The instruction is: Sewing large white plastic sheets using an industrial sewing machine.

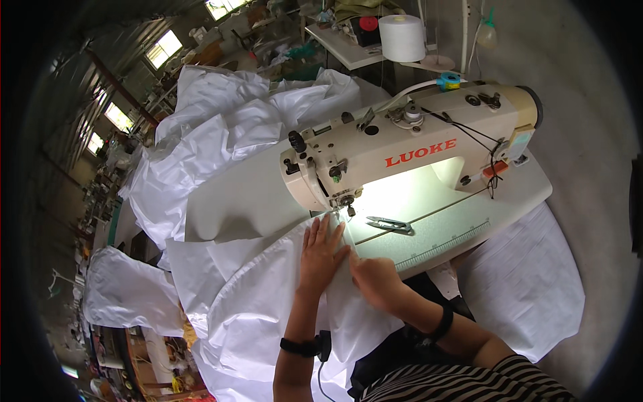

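Observation:
White fabric (254,288) spreads over the near left of the sewing table and hangs down its front, with a seam curving along it. My left hand (323,253) lies flat on this cloth, fingers stretched toward the needle area of the sewing machine (402,134). Just right of it, my right hand (376,280) is closed on the fabric's right edge. The cloth's far end reaches the presser foot (347,204), where fine detail is too small to make out. A pair of thread snips (390,225) rests on the lit table right of the needle.
More white fabric (221,114) is heaped behind and left of the machine. Another white piece (522,281) hangs at the right, below the table. A large white thread cone (402,39) stands at the back. Along the table's front edge runs a printed ruler scale (445,246).

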Motion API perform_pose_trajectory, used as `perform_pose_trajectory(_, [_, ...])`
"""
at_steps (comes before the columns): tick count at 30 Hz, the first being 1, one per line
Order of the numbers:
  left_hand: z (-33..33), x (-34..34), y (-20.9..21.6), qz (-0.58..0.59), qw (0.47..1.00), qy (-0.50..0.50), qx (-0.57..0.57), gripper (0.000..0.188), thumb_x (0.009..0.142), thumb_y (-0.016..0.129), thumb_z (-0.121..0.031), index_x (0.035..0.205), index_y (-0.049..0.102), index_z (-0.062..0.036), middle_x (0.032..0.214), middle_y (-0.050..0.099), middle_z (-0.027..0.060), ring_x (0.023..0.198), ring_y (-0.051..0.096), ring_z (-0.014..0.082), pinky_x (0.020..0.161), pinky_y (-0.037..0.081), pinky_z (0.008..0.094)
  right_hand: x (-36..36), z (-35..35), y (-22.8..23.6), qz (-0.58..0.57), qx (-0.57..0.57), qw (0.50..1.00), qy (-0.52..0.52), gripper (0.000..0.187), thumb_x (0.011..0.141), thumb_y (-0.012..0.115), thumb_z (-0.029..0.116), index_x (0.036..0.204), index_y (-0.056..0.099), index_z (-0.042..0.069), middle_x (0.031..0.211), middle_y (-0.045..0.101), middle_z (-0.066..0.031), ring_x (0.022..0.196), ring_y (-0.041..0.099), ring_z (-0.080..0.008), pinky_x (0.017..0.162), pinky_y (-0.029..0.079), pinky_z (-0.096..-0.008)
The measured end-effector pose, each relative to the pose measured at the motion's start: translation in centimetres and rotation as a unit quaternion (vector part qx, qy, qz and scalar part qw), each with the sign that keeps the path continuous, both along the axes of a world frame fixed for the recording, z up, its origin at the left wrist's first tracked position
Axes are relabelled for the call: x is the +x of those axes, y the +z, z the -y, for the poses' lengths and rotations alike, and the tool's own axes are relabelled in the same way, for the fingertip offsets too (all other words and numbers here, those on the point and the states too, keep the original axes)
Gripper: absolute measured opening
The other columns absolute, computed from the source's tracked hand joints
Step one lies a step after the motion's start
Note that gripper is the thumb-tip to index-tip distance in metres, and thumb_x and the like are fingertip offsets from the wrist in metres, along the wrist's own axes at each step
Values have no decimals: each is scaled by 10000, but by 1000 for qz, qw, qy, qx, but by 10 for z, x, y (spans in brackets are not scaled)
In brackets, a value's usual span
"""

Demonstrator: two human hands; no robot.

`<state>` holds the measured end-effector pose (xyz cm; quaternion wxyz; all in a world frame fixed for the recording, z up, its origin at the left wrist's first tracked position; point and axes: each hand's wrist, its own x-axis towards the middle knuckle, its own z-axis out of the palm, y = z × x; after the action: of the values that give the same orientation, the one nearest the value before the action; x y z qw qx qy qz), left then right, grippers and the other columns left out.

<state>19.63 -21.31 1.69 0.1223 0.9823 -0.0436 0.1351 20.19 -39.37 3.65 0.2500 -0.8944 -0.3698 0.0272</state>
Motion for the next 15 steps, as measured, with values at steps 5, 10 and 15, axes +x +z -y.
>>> perform_pose_trajectory(5, [-8, 3, -2, -5, 1000, 2, -1, 517, 921, 649, -377, 1397, 554, -197, 1549, 380, 162, 1446, 325, 377, 1194, 242, 493, 56, 8, 8, 53, 97, 993, -37, 155, 946, 570, 206, 942, 651, 73, 709, 668, -133, 662, 679, -318, 610, 530, -428])
perform_pose_trajectory(10, [-5, 6, 2, -10, 1000, -7, -15, 513, 945, 617, -386, 1424, 532, -225, 1555, 369, 172, 1452, 308, 382, 1197, 223, 488, 104, 10, 32, 82, 205, 972, -76, 258, 1003, 524, 247, 845, 609, 62, 704, 655, -123, 654, 664, -306, 601, 516, -429])
perform_pose_trajectory(15, [-6, 2, -2, -28, 1000, -5, 0, 492, 942, 628, -359, 1416, 534, -266, 1560, 363, 161, 1460, 294, 377, 1198, 222, 496, 106, 5, 26, 132, 216, 965, -70, 249, 999, 531, 246, 846, 602, 63, 673, 637, -102, 640, 658, -300, 594, 508, -415])
